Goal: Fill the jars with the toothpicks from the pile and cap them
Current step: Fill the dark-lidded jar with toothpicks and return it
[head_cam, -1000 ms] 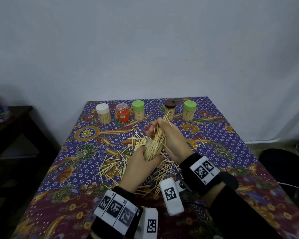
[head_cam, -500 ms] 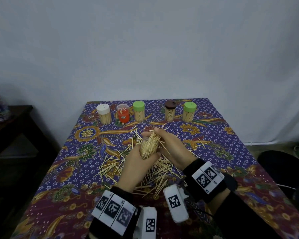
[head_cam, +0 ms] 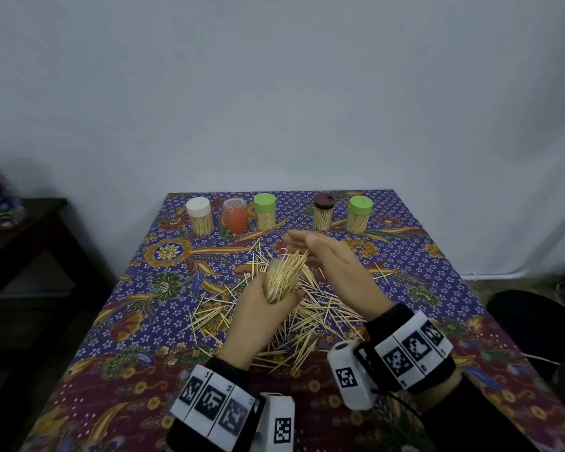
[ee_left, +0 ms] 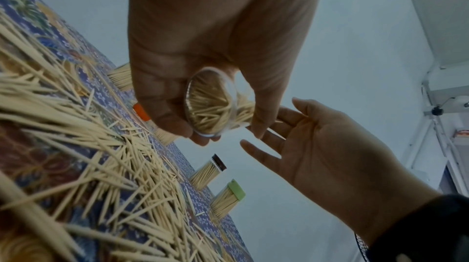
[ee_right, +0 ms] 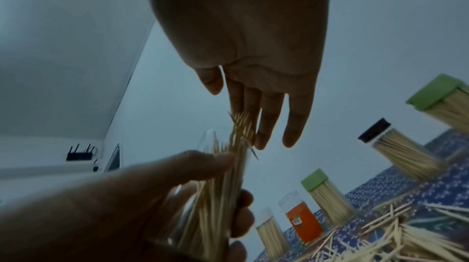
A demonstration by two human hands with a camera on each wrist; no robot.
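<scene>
My left hand (head_cam: 276, 290) grips a clear uncapped jar (head_cam: 281, 282) packed with toothpicks, tilted to the right above the loose toothpick pile (head_cam: 310, 324). Their tips stick out unevenly past the jar's mouth. My right hand (head_cam: 299, 247) is open with straight fingers (ee_right: 264, 121) just beyond that mouth, next to the protruding tips and holding nothing. In the left wrist view the jar's round base (ee_left: 210, 105) faces the camera between my thumb and fingers. The table (head_cam: 421, 256) has a purple floral cloth.
Along the far edge stand a white-capped jar (head_cam: 199, 216), an orange jar (head_cam: 235, 215), a green-capped jar (head_cam: 265, 212), a brown-capped jar (head_cam: 323, 212) and another green-capped jar (head_cam: 359, 213). A dark side table (head_cam: 23, 230) stands at the left.
My right hand, which held a bundle of toothpicks at the jar's mouth, has let go and spread open. The toothpicks now sit in the jar, which has dropped slightly.
</scene>
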